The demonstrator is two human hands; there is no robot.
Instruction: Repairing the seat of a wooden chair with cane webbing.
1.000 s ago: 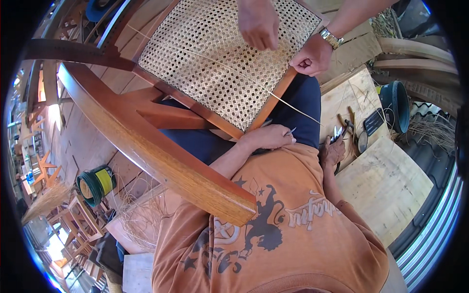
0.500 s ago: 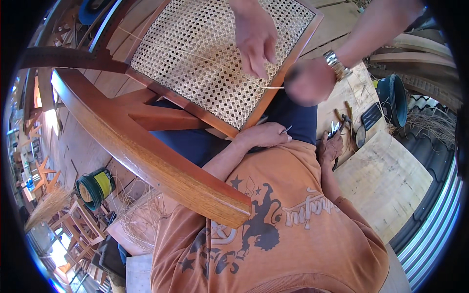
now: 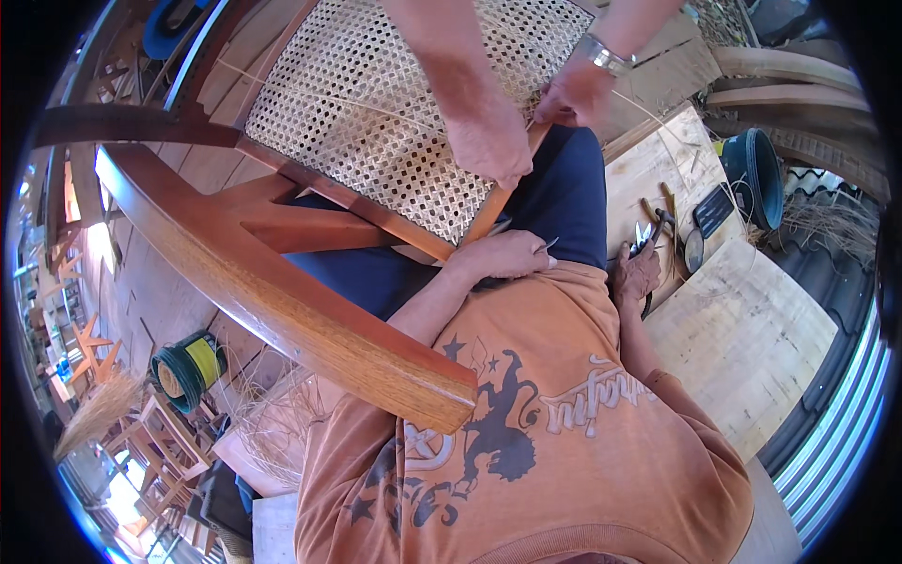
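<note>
Co-worker's curled hands (image 3: 493,141) seemingly lace the cane panel (image 3: 324,117) at 12 o'clock; left hand (image 3: 507,256) clasps a pointed tool (image 3: 548,245); right hand (image 3: 638,275) grips snips (image 3: 642,235); next likely needs even tension.

Long brown planks made up the floor (image 3: 150,282), with a patch of hard white light (image 3: 99,246) over to the left. Beyond it I could see star-shaped frames (image 3: 91,350), then a jumble of wooden frames (image 3: 158,456), and beside those a white glare (image 3: 122,493), whether from a window or a doorway I couldn't tell. On the right were curved timbers (image 3: 789,97); below them, a dark ridged sheet (image 3: 846,282) lay next to a bright corrugated one (image 3: 850,414).
</note>
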